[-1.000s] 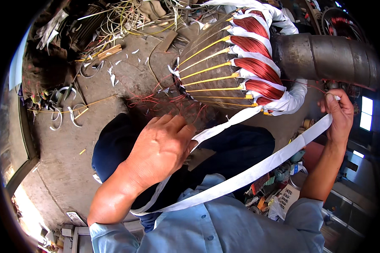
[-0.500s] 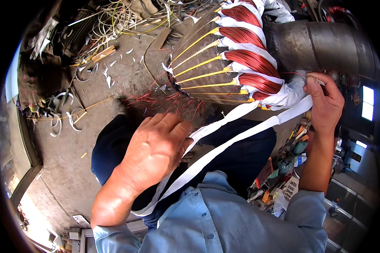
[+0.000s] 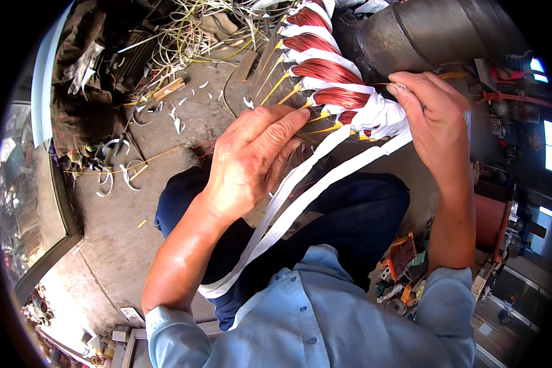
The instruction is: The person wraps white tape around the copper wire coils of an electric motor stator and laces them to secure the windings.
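Observation:
A motor core wound with red copper wire coils (image 3: 331, 70) lies ahead of me, its coil ends wrapped in white cloth tape (image 3: 380, 116). Yellow strips (image 3: 275, 88) stick out between the coils. My right hand (image 3: 435, 119) is closed beside the wrapped end, thumb and forefinger pinching a thin red wire (image 3: 379, 84). At the near left of the coils, my left hand (image 3: 251, 153) is closed, its fingertips by the yellow strips; what it holds, if anything, is hidden. Two lengths of white tape (image 3: 313, 205) run from the winding down to my lap.
A thick dark metal cylinder (image 3: 435, 30) extends from the core to the right. Tangled wire and strips (image 3: 208, 24) lie on the floor at the back left, with white scraps nearby. Tools and boxes (image 3: 402, 264) are heaped at my right. A framed glass panel (image 3: 37, 202) stands at far left.
My left hand has risen from beside the white tape to the coils' near edge. The right hand has moved left and up, nearer the winding. The whole view has shifted.

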`<control>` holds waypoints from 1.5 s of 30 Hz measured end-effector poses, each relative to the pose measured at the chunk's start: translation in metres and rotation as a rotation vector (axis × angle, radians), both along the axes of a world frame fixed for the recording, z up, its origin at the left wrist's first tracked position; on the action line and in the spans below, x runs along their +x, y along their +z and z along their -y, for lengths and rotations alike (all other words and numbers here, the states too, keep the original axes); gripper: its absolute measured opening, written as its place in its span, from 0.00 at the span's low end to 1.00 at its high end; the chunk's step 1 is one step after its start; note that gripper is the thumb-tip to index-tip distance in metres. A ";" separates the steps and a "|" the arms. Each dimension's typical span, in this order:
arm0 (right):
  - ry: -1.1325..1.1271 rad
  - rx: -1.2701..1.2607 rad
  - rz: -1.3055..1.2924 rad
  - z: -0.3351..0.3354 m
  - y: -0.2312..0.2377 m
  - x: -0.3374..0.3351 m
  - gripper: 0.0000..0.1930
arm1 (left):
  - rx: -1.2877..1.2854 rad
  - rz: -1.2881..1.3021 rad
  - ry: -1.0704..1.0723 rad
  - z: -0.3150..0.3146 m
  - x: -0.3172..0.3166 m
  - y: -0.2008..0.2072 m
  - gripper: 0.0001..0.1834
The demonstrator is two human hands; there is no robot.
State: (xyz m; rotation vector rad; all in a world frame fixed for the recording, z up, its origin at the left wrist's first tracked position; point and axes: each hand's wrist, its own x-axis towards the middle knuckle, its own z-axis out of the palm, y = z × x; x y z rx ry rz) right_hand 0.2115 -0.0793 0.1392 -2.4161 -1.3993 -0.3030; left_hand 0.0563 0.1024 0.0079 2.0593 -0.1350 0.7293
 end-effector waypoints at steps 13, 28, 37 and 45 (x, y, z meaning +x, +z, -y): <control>0.069 0.714 -1.208 0.014 0.018 -0.043 0.23 | -0.377 -0.199 -0.127 -0.002 -0.010 0.049 0.17; 0.183 1.259 -1.633 0.052 -0.033 -0.111 0.24 | -1.114 0.069 0.856 -0.076 -0.353 -0.035 0.18; 0.082 1.228 -1.752 0.069 -0.058 -0.135 0.27 | -1.206 0.182 1.784 -0.114 -0.674 -0.049 0.13; 0.070 1.023 -1.965 0.077 -0.072 -0.184 0.27 | -0.912 -0.142 0.577 -0.077 -0.301 0.058 0.09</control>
